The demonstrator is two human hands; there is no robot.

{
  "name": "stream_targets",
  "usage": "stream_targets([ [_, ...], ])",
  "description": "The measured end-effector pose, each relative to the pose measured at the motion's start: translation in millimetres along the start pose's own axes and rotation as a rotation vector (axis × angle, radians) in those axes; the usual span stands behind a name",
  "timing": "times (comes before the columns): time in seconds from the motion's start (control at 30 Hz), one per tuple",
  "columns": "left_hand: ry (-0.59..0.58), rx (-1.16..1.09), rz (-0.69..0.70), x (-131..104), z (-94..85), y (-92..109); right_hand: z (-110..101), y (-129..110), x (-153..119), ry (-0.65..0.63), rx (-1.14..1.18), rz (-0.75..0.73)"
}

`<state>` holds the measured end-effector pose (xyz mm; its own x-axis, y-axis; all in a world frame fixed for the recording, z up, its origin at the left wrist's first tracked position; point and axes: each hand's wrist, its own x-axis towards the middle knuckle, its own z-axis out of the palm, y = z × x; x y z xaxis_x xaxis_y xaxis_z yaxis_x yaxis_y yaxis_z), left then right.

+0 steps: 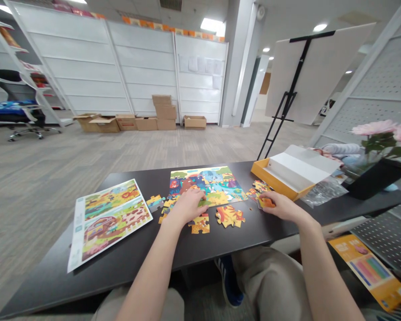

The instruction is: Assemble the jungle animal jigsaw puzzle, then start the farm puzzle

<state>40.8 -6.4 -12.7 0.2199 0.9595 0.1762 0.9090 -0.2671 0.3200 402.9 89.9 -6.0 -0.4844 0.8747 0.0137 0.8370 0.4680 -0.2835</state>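
My left hand (189, 206) lies over the lower left of the picture board (214, 178), with thumb and fingers apart; what is under the palm is hidden. My right hand (282, 206) pinches an orange puzzle piece (266, 203) just above the table. Beyond it lies a small heap of loose puzzle pieces (261, 186). Joined tiger-coloured puzzle pieces (230, 216) lie in front of the board, between my hands. More puzzle pieces (199, 224) sit below my left wrist, and a blue-green puzzle piece (155, 203) rests to its left.
A picture sheet (112, 220) lies on the dark table (133, 263) at left. An open yellow box (280, 178), clear plastic wrap (327, 191) and a black vase (370, 180) with pink flowers stand at right. A yellow package (370, 269) lies lower right.
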Motion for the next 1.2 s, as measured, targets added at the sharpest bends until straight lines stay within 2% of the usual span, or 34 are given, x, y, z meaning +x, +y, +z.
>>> stream_targets([
  [0.07, 0.007, -0.011, -0.001, 0.4, 1.2, -1.2, 2.7, 6.5, -6.6, 0.034, 0.051, -0.064],
  [0.1, 0.012, -0.016, -0.004, 0.5, 1.5, -1.5, 5.2, 7.5, -9.3, 0.061, 0.044, -0.041],
  [0.23, 0.014, -0.029, -0.014, 0.8, 0.4, -1.1, 20.7, -1.0, -12.4, 0.190, -0.091, 0.241],
  [0.3, -0.005, -0.028, -0.014, 0.8, -0.6, -0.8, 27.6, -6.3, -10.3, 0.221, -0.117, 0.283],
  [0.43, -0.013, -0.008, -0.014, 0.8, -0.3, -2.0, 31.6, -6.1, -8.7, 0.200, -0.096, 0.222],
  [0.57, -0.009, 0.004, -0.004, 0.6, 2.0, -4.1, 25.6, -6.3, -13.3, 0.231, -0.095, 0.206],
  [0.67, -0.012, 0.015, -0.011, 0.5, 2.6, -4.2, 12.4, -21.3, -8.5, 0.312, -0.048, 0.151],
  [0.73, -0.015, 0.025, -0.013, 0.2, 2.5, -3.6, -0.9, -38.8, 4.2, 0.342, 0.033, 0.024],
  [0.8, -0.012, 0.035, -0.012, -0.4, 2.3, -2.6, -14.4, -57.9, 23.0, 0.305, 0.066, -0.079],
  [0.93, -0.001, 0.055, -0.020, -2.4, 2.0, -0.3, -23.7, -81.3, 58.7, 0.078, 0.048, -0.122],
  [1.07, 0.006, 0.049, -0.018, -4.1, 0.8, 1.8, -4.6, -76.0, 70.2, -0.076, 0.079, -0.137],
  [1.2, -0.005, 0.057, -0.020, -4.8, 0.0, 3.3, 11.7, -65.7, 67.1, -0.128, 0.131, -0.158],
])
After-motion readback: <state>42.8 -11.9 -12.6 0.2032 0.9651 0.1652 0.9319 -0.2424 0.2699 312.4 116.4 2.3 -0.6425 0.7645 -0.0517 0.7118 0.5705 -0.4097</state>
